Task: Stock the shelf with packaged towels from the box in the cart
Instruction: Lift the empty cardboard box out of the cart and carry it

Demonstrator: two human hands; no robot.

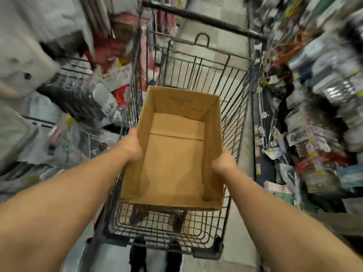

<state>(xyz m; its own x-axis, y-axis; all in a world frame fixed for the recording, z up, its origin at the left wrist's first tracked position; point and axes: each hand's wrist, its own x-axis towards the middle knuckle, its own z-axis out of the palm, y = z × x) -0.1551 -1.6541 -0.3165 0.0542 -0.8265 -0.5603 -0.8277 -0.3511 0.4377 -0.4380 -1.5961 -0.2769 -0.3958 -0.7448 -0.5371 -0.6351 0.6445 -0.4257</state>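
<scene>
The left hand (133, 148) gripped the left wall of the open brown cardboard box (174, 154), and the right hand (223, 162) gripped its right wall, thumbs hidden outside. Both forearms reached forward and down, nearly straight. The box was inside the black wire shopping cart (231, 91) and looked empty; no packaged towels were visible in it. I judge the box should be lifted level, with equal pull on both walls, so the thin cardboard does not fold.
</scene>
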